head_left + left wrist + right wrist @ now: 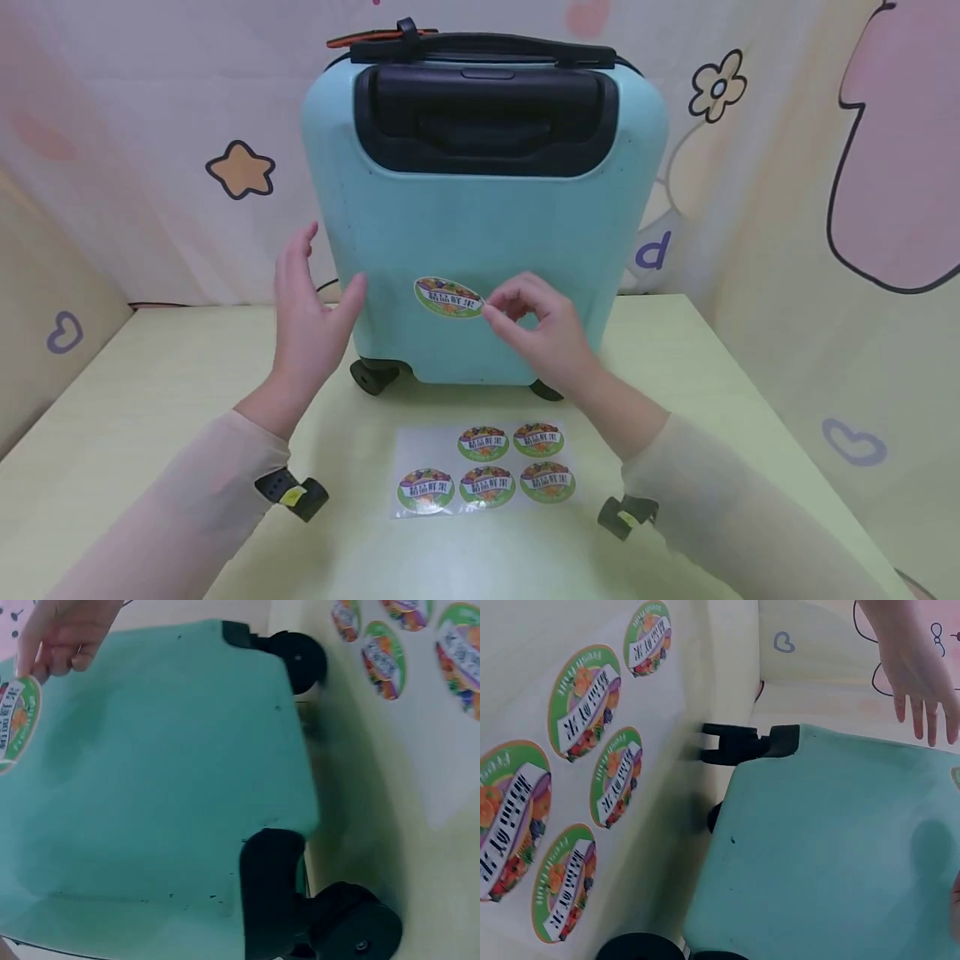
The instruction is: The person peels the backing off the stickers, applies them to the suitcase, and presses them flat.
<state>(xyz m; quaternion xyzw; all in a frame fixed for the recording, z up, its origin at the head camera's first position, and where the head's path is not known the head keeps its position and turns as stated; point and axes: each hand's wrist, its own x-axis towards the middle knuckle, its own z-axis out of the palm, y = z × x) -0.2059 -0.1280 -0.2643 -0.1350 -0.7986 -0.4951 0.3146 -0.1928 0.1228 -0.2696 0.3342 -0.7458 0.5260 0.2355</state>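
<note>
An oval fruit sticker (pixel 448 297) with a green and white print is in front of the lower half of a light-blue suitcase (pixel 480 225). My right hand (pixel 543 329) pinches the sticker's right end between thumb and forefinger; in the left wrist view the sticker (pixel 18 724) hangs from those fingertips, close over the suitcase shell. By the suitcase's left edge my left hand (pixel 311 308) is raised, fingers spread and holding nothing. The right wrist view shows the left hand (pixel 919 682) beside the shell with its fingers extended.
A sheet (pixel 427 442) with several matching stickers lies on the table (pixel 187 392) before the suitcase. The suitcase stands upright on black wheels (pixel 372 377), its black handle (pixel 483 50) on top. A patterned cloth (pixel 150 125) hangs behind.
</note>
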